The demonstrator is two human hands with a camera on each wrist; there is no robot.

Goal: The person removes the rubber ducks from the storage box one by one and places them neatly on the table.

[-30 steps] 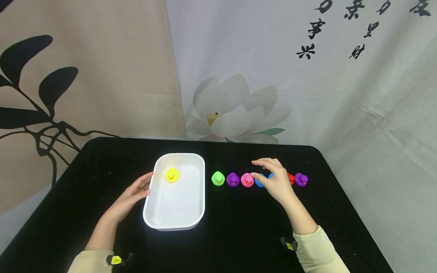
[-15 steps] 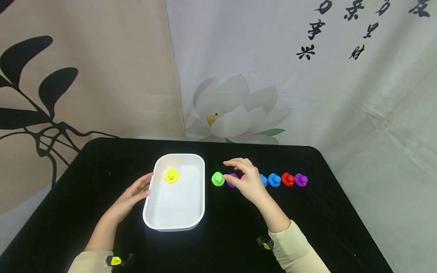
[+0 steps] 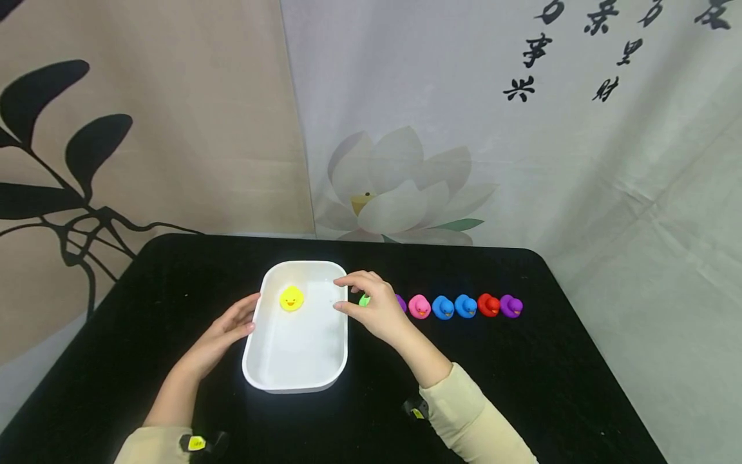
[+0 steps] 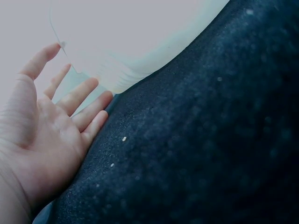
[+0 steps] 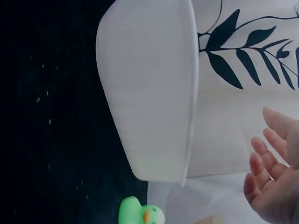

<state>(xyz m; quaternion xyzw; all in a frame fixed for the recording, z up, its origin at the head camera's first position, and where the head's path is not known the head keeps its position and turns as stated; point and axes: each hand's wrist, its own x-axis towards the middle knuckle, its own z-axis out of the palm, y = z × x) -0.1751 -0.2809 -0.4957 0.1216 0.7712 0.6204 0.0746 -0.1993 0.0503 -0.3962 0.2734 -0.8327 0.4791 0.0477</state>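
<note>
My left hand [image 3: 217, 335] touches the left rim of a white plastic tray [image 3: 298, 357], its fingers straight and spread in the left wrist view. Inside the tray, toward the far left, sits a yellow rubber duck [image 3: 292, 298]. At the tray's right rim my right hand [image 3: 377, 309] hovers with thumb and fingers apart and nothing between them. Behind that hand a green rubber duck [image 3: 364, 300] is mostly hidden in the head view; the right wrist view shows it beside the tray. A purple rubber duck [image 3: 402, 303] is partly covered by the same hand.
Rightward in a row stand a pink duck [image 3: 420, 307], two blue ducks, one nearer [image 3: 443, 308] and one farther along, a red duck [image 3: 488, 305] and another purple duck [image 3: 511, 306]. A black cloth-covered table [image 3: 522, 386] lies beneath. A printed curtain [image 3: 580, 161] hangs behind.
My right hand has swept left along the row, from over the blue ducks to the tray's right rim. The left hand, tray and ducks stay in place.
</note>
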